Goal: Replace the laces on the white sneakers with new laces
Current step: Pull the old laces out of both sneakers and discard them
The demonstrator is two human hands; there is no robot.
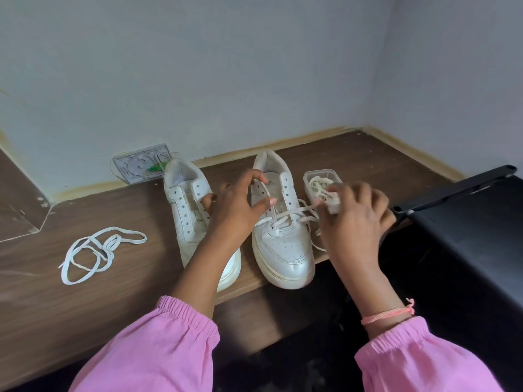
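Head view: right sneaker (283,239) sits at the table's (113,278) near edge, toe toward the person, only its lower eyelets laced. Left hand (236,206) pinches one lace (285,215) end above the tongue; right hand (355,215) grips the other end, pulled out rightward across the shoe. Left hand sits nearer the open eyelets. Left sneaker (186,210) stands unlaced, a loose lace (93,250) far left. Fingertips blur; the bundle in the right palm is unclear.

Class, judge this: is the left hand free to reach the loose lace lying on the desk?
Probably yes: the loose lace lies in the open, but the left hand is busy pinching the right sneaker's lace.
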